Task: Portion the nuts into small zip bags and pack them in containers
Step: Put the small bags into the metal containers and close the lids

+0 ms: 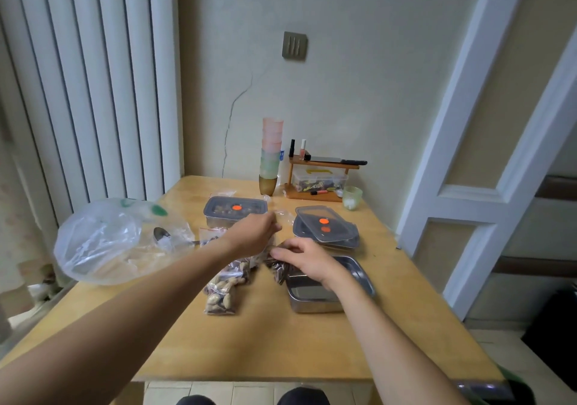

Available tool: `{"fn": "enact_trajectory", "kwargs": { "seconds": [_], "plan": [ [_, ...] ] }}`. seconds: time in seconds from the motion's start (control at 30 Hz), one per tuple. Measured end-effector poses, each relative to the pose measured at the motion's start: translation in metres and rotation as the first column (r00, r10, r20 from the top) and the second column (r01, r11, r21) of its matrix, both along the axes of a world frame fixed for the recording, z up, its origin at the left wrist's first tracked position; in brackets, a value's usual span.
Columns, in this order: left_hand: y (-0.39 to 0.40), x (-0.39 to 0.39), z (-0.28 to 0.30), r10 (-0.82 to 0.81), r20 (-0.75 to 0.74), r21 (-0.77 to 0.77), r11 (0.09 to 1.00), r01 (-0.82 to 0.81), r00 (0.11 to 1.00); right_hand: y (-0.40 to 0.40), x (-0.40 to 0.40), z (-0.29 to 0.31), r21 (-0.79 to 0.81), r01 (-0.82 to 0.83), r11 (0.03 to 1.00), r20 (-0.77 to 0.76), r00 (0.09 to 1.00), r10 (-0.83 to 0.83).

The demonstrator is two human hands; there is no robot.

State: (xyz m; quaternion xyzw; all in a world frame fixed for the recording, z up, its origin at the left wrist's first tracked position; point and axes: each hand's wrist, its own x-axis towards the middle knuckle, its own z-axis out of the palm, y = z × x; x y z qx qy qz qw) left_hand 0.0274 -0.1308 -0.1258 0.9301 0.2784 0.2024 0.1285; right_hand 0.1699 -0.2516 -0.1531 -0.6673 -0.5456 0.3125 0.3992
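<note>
Hands at mid-bench: left hand (254, 233) pinching a clear bag (282, 215); right hand (304, 259) gripping a dark-nut zip bag (278, 269) beside steel tray (362, 275).

Smooth pale wooden table (256, 342), shiny metal tray (315, 303), clear glossy plastic zip bags (223, 292), translucent plastic lids (324, 223).

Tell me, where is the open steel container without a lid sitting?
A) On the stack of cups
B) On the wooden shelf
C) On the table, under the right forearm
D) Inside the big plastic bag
C: the open steel container sits on the table near the front, partly under the right forearm.
</note>
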Motion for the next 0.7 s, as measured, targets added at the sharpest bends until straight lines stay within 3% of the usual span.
{"fn": "enact_trajectory", "kwargs": {
  "seconds": [0.27,0.37,0.47,0.57,0.7],
  "plan": [
    [-0.019,0.044,0.006,0.071,0.008,-0.059,0.996,-0.071,0.997,-0.032,0.054,-0.004,-0.013,0.298,0.955,-0.085,0.951,-0.298],
    [-0.028,0.057,-0.004,0.016,-0.029,-0.107,0.994,-0.019,0.999,-0.039,0.069,-0.015,-0.086,0.428,0.9,0.164,0.897,-0.411],
    [-0.039,0.069,-0.012,-0.022,-0.14,-0.076,0.997,0.012,0.99,-0.036,0.072,-0.026,-0.142,0.524,0.84,0.431,0.797,-0.424],
    [-0.048,0.08,-0.023,-0.067,-0.221,-0.074,0.996,0.051,0.973,-0.032,0.069,-0.03,-0.216,0.525,0.823,0.491,0.787,-0.373],
    [-0.046,0.085,-0.041,-0.128,-0.47,-0.043,0.992,0.122,0.873,-0.032,0.066,-0.027,-0.267,0.447,0.854,0.501,0.821,-0.273]
  ]
}}
